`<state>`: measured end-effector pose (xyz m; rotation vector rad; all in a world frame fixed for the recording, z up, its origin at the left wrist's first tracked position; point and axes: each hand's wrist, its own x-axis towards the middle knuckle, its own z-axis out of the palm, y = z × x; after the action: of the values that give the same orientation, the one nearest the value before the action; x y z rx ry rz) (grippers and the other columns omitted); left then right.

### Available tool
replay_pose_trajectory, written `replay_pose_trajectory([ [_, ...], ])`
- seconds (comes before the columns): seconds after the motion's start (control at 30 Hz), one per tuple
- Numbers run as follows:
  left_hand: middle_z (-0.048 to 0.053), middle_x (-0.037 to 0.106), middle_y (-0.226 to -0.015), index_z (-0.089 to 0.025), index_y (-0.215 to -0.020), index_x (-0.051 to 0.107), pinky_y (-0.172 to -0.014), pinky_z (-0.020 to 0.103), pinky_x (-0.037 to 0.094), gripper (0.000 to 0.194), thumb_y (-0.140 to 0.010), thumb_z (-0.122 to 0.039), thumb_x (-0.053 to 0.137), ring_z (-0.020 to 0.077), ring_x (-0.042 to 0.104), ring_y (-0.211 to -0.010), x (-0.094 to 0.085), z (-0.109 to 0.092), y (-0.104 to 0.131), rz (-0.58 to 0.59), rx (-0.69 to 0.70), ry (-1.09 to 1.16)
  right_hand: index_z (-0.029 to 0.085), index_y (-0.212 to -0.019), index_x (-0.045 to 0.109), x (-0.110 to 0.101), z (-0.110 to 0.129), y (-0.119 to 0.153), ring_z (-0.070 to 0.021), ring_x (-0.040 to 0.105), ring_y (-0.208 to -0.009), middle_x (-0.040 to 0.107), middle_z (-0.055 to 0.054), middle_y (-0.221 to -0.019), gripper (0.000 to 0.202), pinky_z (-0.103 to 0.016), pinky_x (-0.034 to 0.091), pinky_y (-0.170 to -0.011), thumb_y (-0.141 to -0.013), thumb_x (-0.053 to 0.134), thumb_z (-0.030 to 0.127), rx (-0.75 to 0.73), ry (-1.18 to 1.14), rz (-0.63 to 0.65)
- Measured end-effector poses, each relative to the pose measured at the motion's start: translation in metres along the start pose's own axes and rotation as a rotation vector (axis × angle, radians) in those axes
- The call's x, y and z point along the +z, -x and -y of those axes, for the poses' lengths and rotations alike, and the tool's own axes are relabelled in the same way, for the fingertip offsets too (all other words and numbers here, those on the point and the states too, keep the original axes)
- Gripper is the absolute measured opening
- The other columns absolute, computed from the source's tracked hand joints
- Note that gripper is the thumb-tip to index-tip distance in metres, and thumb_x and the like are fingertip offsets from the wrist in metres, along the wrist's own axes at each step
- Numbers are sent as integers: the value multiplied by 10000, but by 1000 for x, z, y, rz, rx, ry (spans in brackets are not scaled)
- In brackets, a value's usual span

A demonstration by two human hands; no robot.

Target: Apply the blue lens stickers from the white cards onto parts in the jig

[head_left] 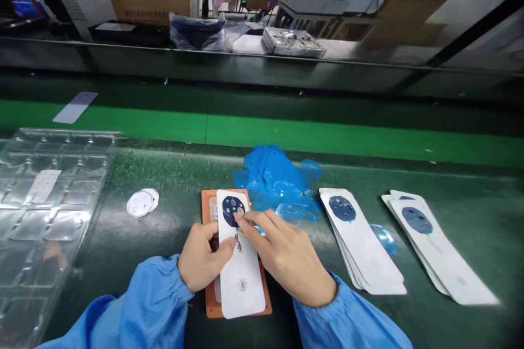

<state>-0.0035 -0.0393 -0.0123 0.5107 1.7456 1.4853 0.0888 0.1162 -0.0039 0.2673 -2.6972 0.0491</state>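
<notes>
White panel (245,267): lying lengthwise over an orange fixture (206,207) near the middle of the counter (164,240), toward its near edge. Slightly askew to the fixture, dark disc (227,210) at its far end.

Left hand (200,259): fingers closed on the panel's left long edge, thumb on its face. Right hand (289,251): index tip at the disc's lower right, other fingers loosely bent; my thumb is hidden, so I cannot tell whether anything is pinched.

Handling (judged): light, thin, fairly stiff but likely to bow under a push at mid-length. Smooth face, probably slippery and easily marked. Best hold: opposite long edges, below the disc, with the fixture as backing.

Containers: clear tray (100,191) along the counter's left edge, moulded into shallow compartments; a paper slip (44,185) lies across some of them. Contents under the glare: cannot tell.

Not contained: white round pieces (140,203) between tray and fixture; crumpled blue film (270,174) just beyond the fixture; two fanned panel stacks (362,251) toward the counter's right edge.
</notes>
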Motion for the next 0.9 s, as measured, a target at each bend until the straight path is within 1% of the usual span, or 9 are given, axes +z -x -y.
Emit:
replay_pose_trajectory([
  [0.13, 18, 547, -609, -126, -691, 571, -498, 212, 372, 229, -730, -352, 579, 110, 463, -540, 1, 1, 0, -1, 33, 19, 73, -1117, 653, 0, 7, -3, -207, 547, -810, 643, -123, -990, 282, -317, 440, -622, -964, 417, 86, -17, 101, 52],
  [0.23, 2, 517, -576, -136, -657, 546, -478, 204, 349, 216, -734, -335, 578, 98, 439, -516, 2, 2, 0, 6, 51, 10, 60, -1086, 655, 1, 9, -4, -211, 541, -771, 631, -116, -929, 252, -324, 427, -596, -933, 454, 72, -20, 126, 70],
  [0.3, 6, 525, -583, -131, -665, 555, -481, 204, 352, 218, -734, -337, 578, 100, 446, -521, 2, 2, 0, 6, 59, 12, 53, -1080, 650, 0, 8, -4, -210, 538, -759, 622, -110, -898, 246, -325, 429, -583, -926, 458, 64, -23, 125, 69],
  [0.5, 38, 603, -657, -107, -741, 608, -531, 221, 403, 244, -740, -350, 584, 128, 519, -574, 1, 4, 1, 14, 41, 34, 68, -1161, 615, -4, 2, 1, -213, 553, -838, 626, -125, -1001, 278, -315, 469, -588, -955, 428, 78, -34, 65, 81],
  [0.7, 25, 592, -642, -118, -726, 590, -529, 221, 394, 215, -753, -330, 575, 122, 507, -568, 1, 6, 1, -7, 47, 8, 42, -1096, 644, -1, 11, -1, -208, 532, -798, 619, -129, -930, 333, -319, 462, -571, -979, 335, 79, -52, 116, 47],
  [0.9, -8, 531, -591, -140, -670, 543, -495, 206, 343, 191, -774, -300, 560, 94, 445, -531, 0, 15, -2, -17, 87, -56, 17, -1103, 633, 3, 19, -3, -197, 508, -746, 581, -114, -820, 335, -296, 422, -527, -952, 334, 42, -85, 217, 32],
])
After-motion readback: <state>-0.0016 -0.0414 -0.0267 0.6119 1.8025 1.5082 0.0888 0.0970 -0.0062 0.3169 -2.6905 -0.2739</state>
